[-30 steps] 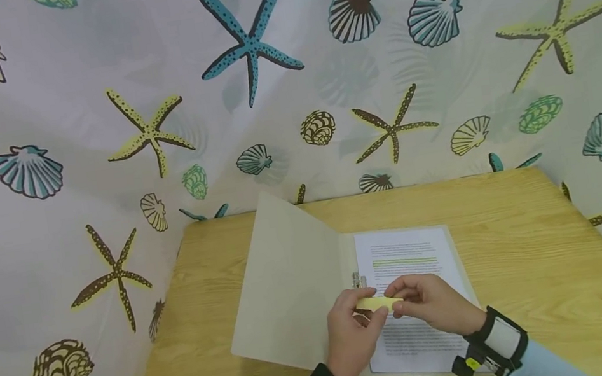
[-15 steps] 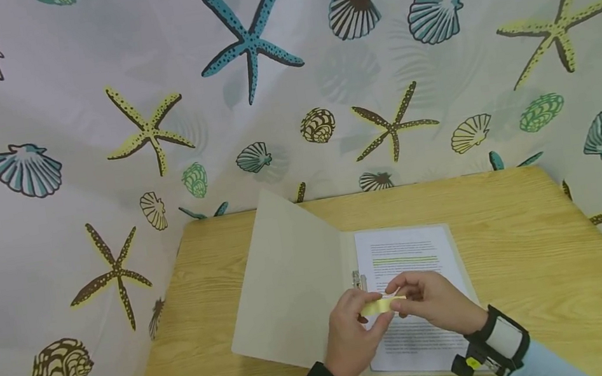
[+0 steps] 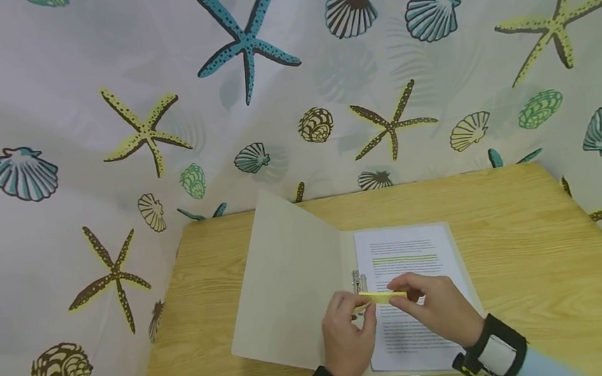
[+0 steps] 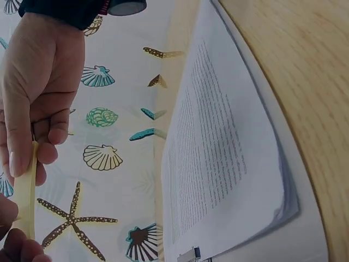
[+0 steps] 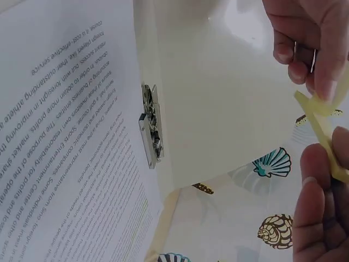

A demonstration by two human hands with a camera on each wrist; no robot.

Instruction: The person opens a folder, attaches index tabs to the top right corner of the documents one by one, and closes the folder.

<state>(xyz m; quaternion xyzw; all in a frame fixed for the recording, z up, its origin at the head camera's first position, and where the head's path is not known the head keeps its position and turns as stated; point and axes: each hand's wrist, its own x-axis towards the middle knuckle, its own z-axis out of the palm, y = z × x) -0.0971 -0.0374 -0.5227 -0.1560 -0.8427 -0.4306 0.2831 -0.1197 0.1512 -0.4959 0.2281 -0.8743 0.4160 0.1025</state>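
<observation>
Both hands hold a narrow pad of yellow sticky notes (image 3: pixel 381 297) over the printed page. My left hand (image 3: pixel 348 339) pinches its left end, while my right hand (image 3: pixel 440 306) holds the right end between thumb and fingertips. In the right wrist view, a thin yellow strip curls away from the thicker pad (image 5: pixel 320 128) beneath the left thumb. Whether that strip is fully separate cannot be told. The left wrist view shows the pad (image 4: pixel 24 196) stretched between the fingers of both hands. Underneath lie the printed sheets (image 3: pixel 408 333), with a highlighted line near the top.
An opened cream folder (image 3: pixel 291 285) lies on the wooden table (image 3: pixel 536 257), its cover raised at the left. A metal clip (image 5: pixel 150 128) sits along the folder's spine beside the sheets. A shell-patterned cloth (image 3: pixel 281 43) hangs behind and around the table.
The left hand has shifted slightly left, and its fingers lie differently on the pad. The right wrist has turned a little. Between the hands, the yellow pad looks thinner and more edge-on.
</observation>
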